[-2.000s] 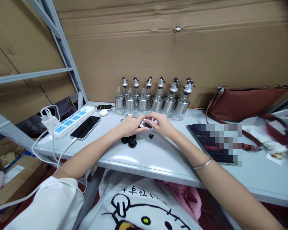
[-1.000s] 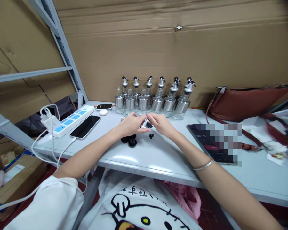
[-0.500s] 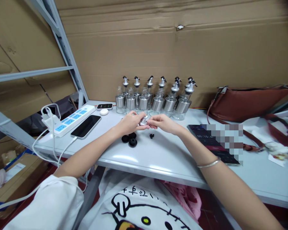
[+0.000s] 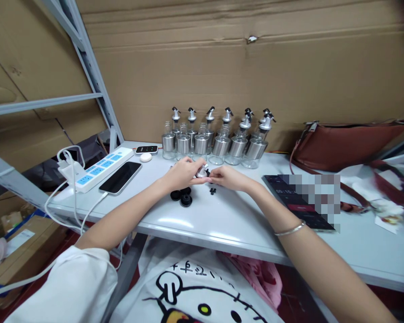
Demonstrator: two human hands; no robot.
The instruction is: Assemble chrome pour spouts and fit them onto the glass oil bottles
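My left hand and my right hand meet over the white table, both pinching a small silver pourer cap with a black part on it. Just below my left hand lie black round stoppers. A tiny black piece lies under my right hand. Behind the hands stand several glass and steel oil bottles; some carry pourer tops and the front left ones have open necks.
A blue and white power strip, a charging phone, a small black device and a white puck lie at left. A tablet and a brown bag are at right. Cardboard lines the back wall.
Both hands stayed together on the pourer cap and turned it slightly. My right hand flattened and dropped a little. Nothing else on the table moved.
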